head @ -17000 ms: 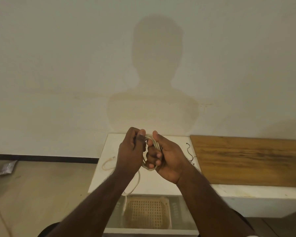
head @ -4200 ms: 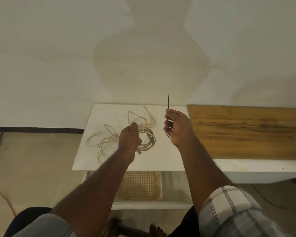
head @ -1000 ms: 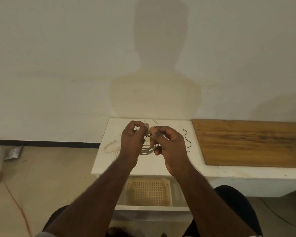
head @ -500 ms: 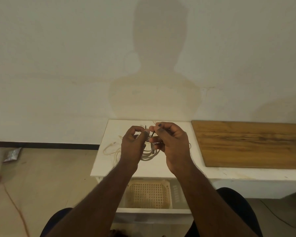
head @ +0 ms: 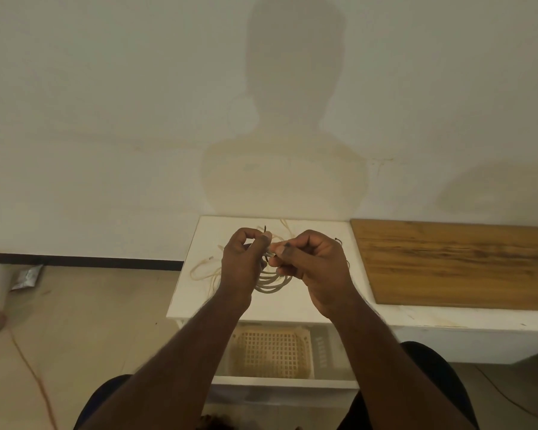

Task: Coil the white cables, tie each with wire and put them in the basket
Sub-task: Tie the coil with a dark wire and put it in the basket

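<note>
Both hands meet above the white table [head: 184, 302]: the left hand [head: 239, 265] and right hand [head: 316, 268] pinch a dark wire [head: 265, 228] at the top of a coiled white cable [head: 272, 282] hanging between them. Loose cable [head: 204, 271] lies behind the left hand. Below, the basket [head: 271, 352] sits on a lower shelf; a wooden board [head: 460, 262] lies to the right, against a pale wall.
</note>
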